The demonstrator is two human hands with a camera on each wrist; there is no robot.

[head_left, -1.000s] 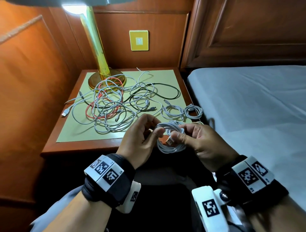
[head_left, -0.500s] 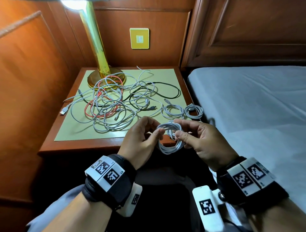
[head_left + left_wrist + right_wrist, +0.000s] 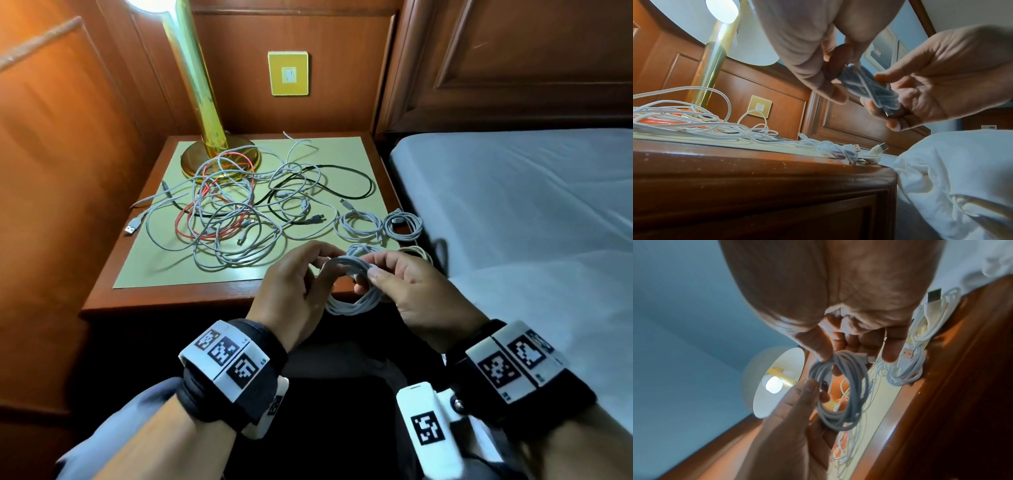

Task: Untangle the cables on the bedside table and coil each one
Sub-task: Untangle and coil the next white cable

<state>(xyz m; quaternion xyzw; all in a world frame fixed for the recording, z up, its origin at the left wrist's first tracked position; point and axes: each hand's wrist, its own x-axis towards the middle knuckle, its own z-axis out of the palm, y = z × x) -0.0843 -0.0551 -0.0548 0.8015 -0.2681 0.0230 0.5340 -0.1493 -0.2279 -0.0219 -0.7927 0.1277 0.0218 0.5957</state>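
Both hands hold a coiled white cable [image 3: 352, 301] in the air over the front edge of the bedside table [image 3: 164, 303]. My left hand [image 3: 320, 270] pinches the coil's left side. My right hand [image 3: 368, 279] grips its right side between thumb and fingers, as the right wrist view shows around the coil [image 3: 840, 391]. In the left wrist view a plug end of the coil [image 3: 869, 87] lies against the right fingers. A tangle of white, red and black cables [image 3: 236, 212] covers the table's middle. Two coiled white cables [image 3: 358, 224] [image 3: 402, 224] lie at the table's right edge.
A brass lamp [image 3: 219, 161] stands at the table's back left, with cables lying over its base. A bed with a white sheet [image 3: 531, 222] sits close on the right. Wood panelling closes the left and back, and a yellow switch plate [image 3: 287, 73] is on the back wall.
The hands turned the coil, so the plug seen at the right thumb a second ago is now hidden in the head view. The cables on the table have not moved.
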